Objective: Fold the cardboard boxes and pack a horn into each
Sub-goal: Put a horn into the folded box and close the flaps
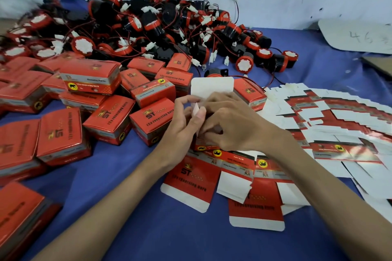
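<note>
My left hand (pixel 185 121) and my right hand (pixel 230 122) meet over a half-folded red cardboard box (pixel 212 88) at the table's middle. The box's white lid flap stands upright behind my fingers. My left thumb and fingers pinch a small white side flap, while my right hand presses on the box's top; its inside is hidden. A big heap of black-and-red horns (pixel 148 25) with red wires and white plugs lies at the back. Flat unfolded box blanks (pixel 256 201) lie under my forearms, and more blanks (pixel 331 121) fan out on the right.
Several closed red boxes (pixel 91 78) are piled on the left and centre of the blue table cloth (pixel 131 218). A white board (pixel 358 36) with handwritten numbers lies at the back right, against a pale wall.
</note>
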The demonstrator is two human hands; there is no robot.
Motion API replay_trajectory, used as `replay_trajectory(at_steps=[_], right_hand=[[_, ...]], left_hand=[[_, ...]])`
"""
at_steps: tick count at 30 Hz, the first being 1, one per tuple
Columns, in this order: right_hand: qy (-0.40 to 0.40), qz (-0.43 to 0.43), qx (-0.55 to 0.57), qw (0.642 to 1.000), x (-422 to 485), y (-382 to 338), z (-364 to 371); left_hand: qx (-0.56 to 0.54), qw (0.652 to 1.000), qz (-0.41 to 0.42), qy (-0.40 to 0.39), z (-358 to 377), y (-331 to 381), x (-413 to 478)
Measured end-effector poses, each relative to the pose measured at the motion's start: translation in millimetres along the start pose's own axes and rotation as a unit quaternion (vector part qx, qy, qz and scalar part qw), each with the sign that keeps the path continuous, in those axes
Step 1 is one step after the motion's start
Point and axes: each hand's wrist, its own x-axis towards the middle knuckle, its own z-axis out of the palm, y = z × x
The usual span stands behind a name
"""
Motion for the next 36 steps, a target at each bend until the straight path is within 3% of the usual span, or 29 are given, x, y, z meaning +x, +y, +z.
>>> replay_trajectory(at_steps=[1, 3, 5, 7, 10, 14, 16, 19, 23, 27, 31, 36], right_hand=[[0.018, -0.012, 0.013, 1.000, -0.2, 1.5, 0.4], [0.160, 0.007, 0.089, 0.983, -4.4, 1.8, 3.7], [0.336, 0.083, 0.154, 0.925, -16.9, 2.6, 12.1], [0.398, 0.136, 0.218, 0.881, -34.0, 6.4, 23.2], [0.323, 0.149, 0.283, 0.891, -47.6, 14.0, 27.9], [0.242, 0.125, 0.217, 0.937, -44.4, 19.8, 25.0], [0.237, 0.170, 0.287, 0.913, -44.4, 19.3, 22.6], [0.252, 0.242, 0.424, 0.835, -45.1, 20.2, 24.9], [0.244, 0.217, 0.371, 0.869, -44.1, 19.3, 29.8], [0.248, 0.200, 0.369, 0.873, -45.9, 19.9, 30.3], [0.191, 0.171, 0.365, 0.895, -51.1, 21.7, 25.1], [0.220, 0.154, 0.303, 0.914, -50.8, 20.8, 27.9]], left_hand=[[0.001, 1.000, 0.003, 0.001, 0.5, -0.3, 0.8], [-0.002, 1.000, 0.003, 0.015, 0.5, -3.1, 0.7], [0.022, 0.999, -0.008, 0.023, 1.7, -3.9, 0.5], [0.073, 0.996, -0.005, 0.044, 5.7, -5.5, 1.8], [0.079, 0.993, 0.031, 0.082, 12.0, -5.8, 4.7], [0.093, 0.991, 0.056, 0.084, 12.5, -6.0, 4.9], [0.158, 0.979, 0.090, 0.088, 10.5, -6.4, 5.3], [0.202, 0.968, 0.111, 0.100, 8.7, -8.5, 4.9], [0.240, 0.959, 0.131, 0.068, 4.8, -9.5, -1.3], [0.305, 0.942, 0.143, 0.015, -4.7, -3.5, -4.3], [0.264, 0.954, 0.143, 0.004, -12.9, -0.5, -4.2], [0.288, 0.949, 0.126, -0.025, -13.6, -1.8, -7.0]])
